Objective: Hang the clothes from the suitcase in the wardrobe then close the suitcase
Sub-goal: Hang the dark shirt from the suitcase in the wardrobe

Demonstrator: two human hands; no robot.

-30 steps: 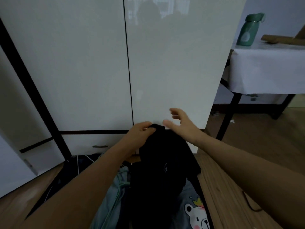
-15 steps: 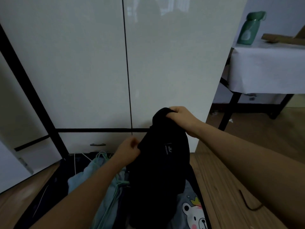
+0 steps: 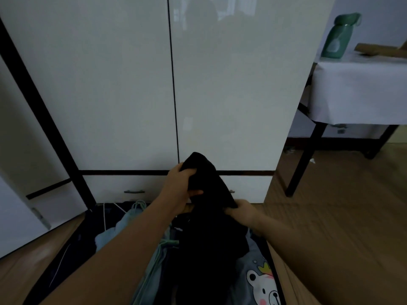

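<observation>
A black garment (image 3: 209, 230) is held up over the open dark suitcase (image 3: 72, 245) on the floor. My left hand (image 3: 181, 186) grips its top end, and my right hand (image 3: 242, 211) grips its right edge lower down. In the suitcase lie a light blue garment (image 3: 123, 230) and a grey piece with a bear print (image 3: 262, 287). Just behind stands the white wardrobe (image 3: 220, 84), both doors closed, with a drawer (image 3: 123, 188) below them.
A table with a white cloth (image 3: 361, 91) stands to the right on black legs, with a green bottle (image 3: 338, 36) on it. A white door panel (image 3: 19, 212) leans at the left. The floor (image 3: 341, 216) is wooden.
My left hand rose from the garment's lower side to its top. My right hand left the top and dropped to the right edge. The view shifted slightly down.
</observation>
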